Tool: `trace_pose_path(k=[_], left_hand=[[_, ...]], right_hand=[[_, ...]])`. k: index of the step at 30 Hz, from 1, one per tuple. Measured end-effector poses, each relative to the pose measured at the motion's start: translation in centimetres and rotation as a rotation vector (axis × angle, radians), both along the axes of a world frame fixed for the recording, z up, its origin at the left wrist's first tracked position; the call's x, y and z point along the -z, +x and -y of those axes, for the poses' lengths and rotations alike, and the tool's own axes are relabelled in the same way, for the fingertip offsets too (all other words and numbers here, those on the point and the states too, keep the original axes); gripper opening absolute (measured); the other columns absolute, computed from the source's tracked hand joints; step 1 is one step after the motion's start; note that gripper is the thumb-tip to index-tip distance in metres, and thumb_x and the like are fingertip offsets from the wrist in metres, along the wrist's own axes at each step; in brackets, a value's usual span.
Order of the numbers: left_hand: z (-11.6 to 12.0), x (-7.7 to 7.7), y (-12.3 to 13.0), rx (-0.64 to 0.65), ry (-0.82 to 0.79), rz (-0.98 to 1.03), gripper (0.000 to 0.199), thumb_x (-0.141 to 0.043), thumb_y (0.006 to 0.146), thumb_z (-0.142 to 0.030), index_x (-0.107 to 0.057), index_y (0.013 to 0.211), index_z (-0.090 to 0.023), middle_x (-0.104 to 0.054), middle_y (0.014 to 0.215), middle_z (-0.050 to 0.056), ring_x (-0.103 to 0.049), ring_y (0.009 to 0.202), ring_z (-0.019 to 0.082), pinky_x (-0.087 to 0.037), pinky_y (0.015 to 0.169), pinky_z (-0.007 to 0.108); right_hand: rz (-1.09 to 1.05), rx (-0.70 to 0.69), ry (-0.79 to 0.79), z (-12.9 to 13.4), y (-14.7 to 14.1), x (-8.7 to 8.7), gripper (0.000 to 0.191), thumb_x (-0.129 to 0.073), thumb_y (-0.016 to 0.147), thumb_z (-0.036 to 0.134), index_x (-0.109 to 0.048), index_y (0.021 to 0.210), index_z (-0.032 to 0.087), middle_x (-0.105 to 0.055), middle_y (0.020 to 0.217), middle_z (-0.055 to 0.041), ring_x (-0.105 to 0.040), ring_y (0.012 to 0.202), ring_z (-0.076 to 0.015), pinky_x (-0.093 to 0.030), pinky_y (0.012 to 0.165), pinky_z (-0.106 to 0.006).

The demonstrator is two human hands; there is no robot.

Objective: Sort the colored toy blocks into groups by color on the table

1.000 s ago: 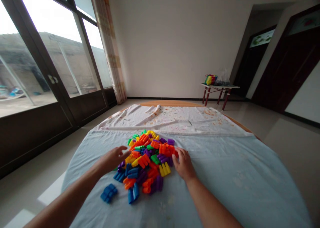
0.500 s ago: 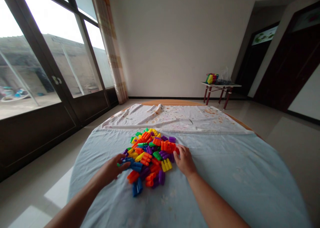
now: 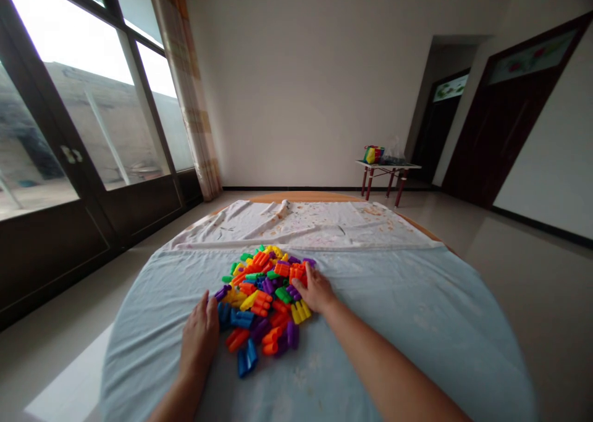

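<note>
head view, blocks (image 3: 262,303) heaped on blue cloth (image 3: 393,335), curtain (image 3: 192,101), pale wall (image 3: 301,88)

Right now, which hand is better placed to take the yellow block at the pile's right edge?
Likely the right hand: it is close beside that yellow block. The left hand is across the pile, next to blue blocks.

Blocks (image 3: 262,303) lie on the cloth (image 3: 417,286) between left hand (image 3: 200,330) and right hand (image 3: 315,289); across the room, to the right, a side table (image 3: 408,165) holds a bag (image 3: 373,155).
</note>
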State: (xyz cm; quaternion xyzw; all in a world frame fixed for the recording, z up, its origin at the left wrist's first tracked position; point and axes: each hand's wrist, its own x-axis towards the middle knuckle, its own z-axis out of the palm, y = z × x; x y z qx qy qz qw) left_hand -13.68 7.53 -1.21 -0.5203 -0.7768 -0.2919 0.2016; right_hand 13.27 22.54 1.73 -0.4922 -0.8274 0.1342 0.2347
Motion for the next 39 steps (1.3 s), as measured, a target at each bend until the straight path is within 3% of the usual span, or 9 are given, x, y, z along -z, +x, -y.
trace_pose_path(k=[5, 11, 13, 16, 20, 27, 31, 35, 39], left_hand=[[-0.2, 0.8, -0.7, -0.007, 0.030, -0.036, 0.044, -0.030, 0.085, -0.024, -0.054, 0.119, -0.012, -0.061, 0.121, 0.019, -0.058, 0.109, 0.027, -0.048, 0.090, 0.044], [0.1, 0.6, -0.8, -0.064, 0.017, 0.007, 0.046, -0.026, 0.085, -0.026, -0.051, 0.121, -0.012, -0.061, 0.119, 0.018, -0.058, 0.107, 0.028, -0.047, 0.088, 0.045], [0.2, 0.5, -0.9, -0.058, 0.002, -0.001, 0.046, -0.024, 0.085, -0.025, -0.053, 0.117, -0.011, -0.060, 0.120, 0.019, -0.057, 0.107, 0.028, -0.047, 0.088, 0.044], [0.2, 0.4, -0.8, -0.061, -0.008, -0.023, 0.044, -0.024, 0.084, -0.023, -0.054, 0.114, -0.010, -0.060, 0.120, 0.019, -0.057, 0.107, 0.028, -0.047, 0.088, 0.044], [0.0, 0.3, -0.6, -0.063, -0.003, -0.019, 0.044, -0.023, 0.084, -0.022, -0.055, 0.112, -0.011, -0.060, 0.120, 0.020, -0.057, 0.108, 0.030, -0.047, 0.086, 0.047], [-0.1, -0.1, -0.6, -0.054, 0.031, 0.000, 0.044, -0.024, 0.085, -0.023, -0.057, 0.110, -0.009, -0.062, 0.116, 0.021, -0.059, 0.101, 0.030, -0.048, 0.083, 0.046], [-0.1, -0.2, -0.6, -0.057, 0.059, 0.022, 0.047, -0.023, 0.085, -0.023, -0.055, 0.116, -0.008, -0.063, 0.112, 0.020, -0.060, 0.099, 0.028, -0.048, 0.083, 0.043], [-0.1, -0.3, -0.6, -0.054, 0.075, 0.048, 0.047, -0.023, 0.085, -0.022, -0.055, 0.117, -0.008, -0.063, 0.112, 0.020, -0.060, 0.100, 0.028, -0.048, 0.085, 0.045], [0.0, -0.4, -0.6, -0.048, 0.084, 0.081, 0.047, -0.024, 0.084, -0.020, -0.056, 0.115, -0.005, -0.063, 0.112, 0.022, -0.060, 0.102, 0.029, -0.048, 0.087, 0.045]], right_hand=[[-0.005, -0.077, -0.034, 1.7, -5.0, -2.4, 0.077, -0.037, 0.087, 0.064, -0.036, 0.142, 0.010, -0.043, 0.141, -0.0193, -0.031, 0.136, -0.0323, -0.021, 0.111, -0.048], [-0.104, -0.263, -0.094, 2.9, -9.9, -3.8, 0.069, -0.039, 0.089, 0.060, -0.041, 0.139, 0.011, -0.049, 0.136, -0.0180, -0.044, 0.127, -0.0293, -0.034, 0.105, -0.046], [-0.172, -0.249, -0.008, 2.7, -9.5, -3.9, 0.063, -0.040, 0.090, 0.056, -0.047, 0.134, 0.010, -0.052, 0.134, -0.0177, -0.045, 0.127, -0.0281, -0.034, 0.106, -0.044], [-0.240, -0.081, 0.122, 2.1, -7.1, -3.3, 0.054, -0.042, 0.092, 0.046, -0.054, 0.127, 0.007, -0.052, 0.132, -0.0202, -0.044, 0.127, -0.0282, -0.032, 0.107, -0.042], [-0.183, 0.136, 0.071, 1.1, -4.4, -1.2, 0.055, -0.047, 0.090, 0.042, -0.051, 0.130, 0.004, -0.045, 0.137, -0.0245, -0.040, 0.131, -0.0320, -0.030, 0.108, -0.046], [-0.304, -0.087, -0.142, 1.6, -5.4, -0.4, 0.060, -0.044, 0.091, 0.046, -0.044, 0.136, 0.005, -0.046, 0.138, -0.0207, -0.041, 0.131, -0.0275, -0.034, 0.107, -0.039], [-0.308, 0.054, -0.055, 1.5, -4.3, -1.3, 0.059, -0.043, 0.092, 0.044, -0.044, 0.135, 0.003, -0.040, 0.142, -0.0216, -0.033, 0.136, -0.0283, -0.026, 0.111, -0.040], [-0.238, 0.183, -0.174, -0.4, -3.1, -2.1, 0.060, -0.041, 0.092, 0.040, -0.040, 0.138, 0.001, -0.036, 0.143, -0.0257, -0.028, 0.137, -0.0323, -0.022, 0.111, -0.048], [-0.255, 0.071, -0.232, -1.5, -3.2, -2.6, 0.054, -0.048, 0.089, 0.039, -0.051, 0.129, 0.003, -0.049, 0.134, -0.0228, -0.044, 0.128, -0.0300, -0.032, 0.107, -0.042]])
